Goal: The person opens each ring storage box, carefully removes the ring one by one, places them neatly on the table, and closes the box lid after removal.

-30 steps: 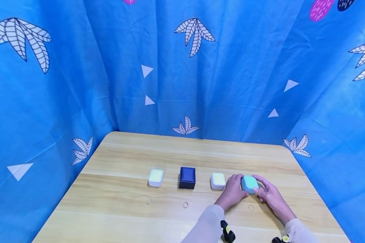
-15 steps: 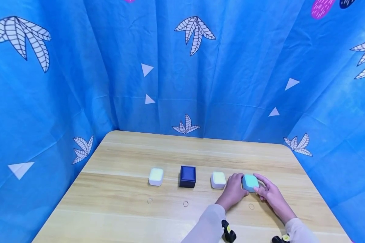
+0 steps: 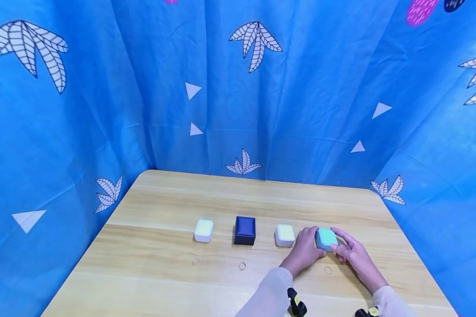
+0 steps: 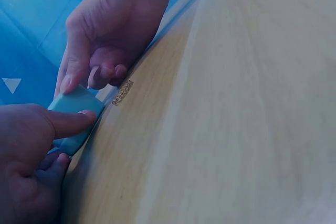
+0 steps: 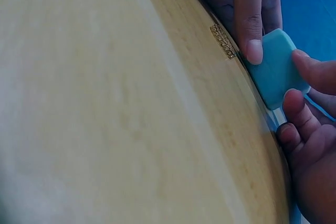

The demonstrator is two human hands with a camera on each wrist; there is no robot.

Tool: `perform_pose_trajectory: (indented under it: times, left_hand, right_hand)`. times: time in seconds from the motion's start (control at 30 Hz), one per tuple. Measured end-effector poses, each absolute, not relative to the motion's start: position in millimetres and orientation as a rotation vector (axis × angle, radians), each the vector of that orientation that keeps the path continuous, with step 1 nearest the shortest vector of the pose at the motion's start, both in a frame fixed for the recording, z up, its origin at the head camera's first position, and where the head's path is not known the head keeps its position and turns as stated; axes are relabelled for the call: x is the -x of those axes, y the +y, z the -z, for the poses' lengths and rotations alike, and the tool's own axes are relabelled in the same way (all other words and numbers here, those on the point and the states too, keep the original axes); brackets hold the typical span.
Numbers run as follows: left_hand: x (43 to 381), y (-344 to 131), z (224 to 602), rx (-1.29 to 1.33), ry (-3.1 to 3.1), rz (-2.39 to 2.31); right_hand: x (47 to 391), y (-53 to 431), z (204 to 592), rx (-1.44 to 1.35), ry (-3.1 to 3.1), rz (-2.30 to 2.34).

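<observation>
A small mint-green ring box (image 3: 326,238) sits at the right of the table, held between both hands. My left hand (image 3: 303,247) grips its left side, and in the left wrist view the thumb lies along the near face of the box (image 4: 86,102). On the right side, my right hand (image 3: 354,254) pinches the box with thumb and fingers. The right wrist view shows the box (image 5: 275,69) with its lid down. Close in front of it lies a thin gold ring (image 3: 328,270), whose openwork band (image 5: 223,41) shows at wrist level.
Left of the hands stand a white box (image 3: 285,235), a dark blue box (image 3: 244,230) and another white box (image 3: 203,231). Two more rings lie nearer, one (image 3: 242,266) before the blue box, one (image 3: 195,262) before the far-left box. A blue curtain (image 3: 206,88) hangs behind the table.
</observation>
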State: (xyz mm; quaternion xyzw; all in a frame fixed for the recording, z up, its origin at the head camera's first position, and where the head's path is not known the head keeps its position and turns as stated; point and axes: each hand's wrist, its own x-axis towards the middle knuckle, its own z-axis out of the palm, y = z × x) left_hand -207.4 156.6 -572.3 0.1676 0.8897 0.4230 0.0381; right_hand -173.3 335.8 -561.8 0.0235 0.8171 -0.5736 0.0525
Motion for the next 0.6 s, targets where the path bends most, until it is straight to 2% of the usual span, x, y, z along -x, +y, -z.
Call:
perform_pose_trajectory:
  times: [0.6]
  left_hand:
    - [197.5,157.5,558.8,-0.483,2.719,-1.319]
  right_hand:
    - [171.1,342.7,554.8,0.032,2.478,1.814]
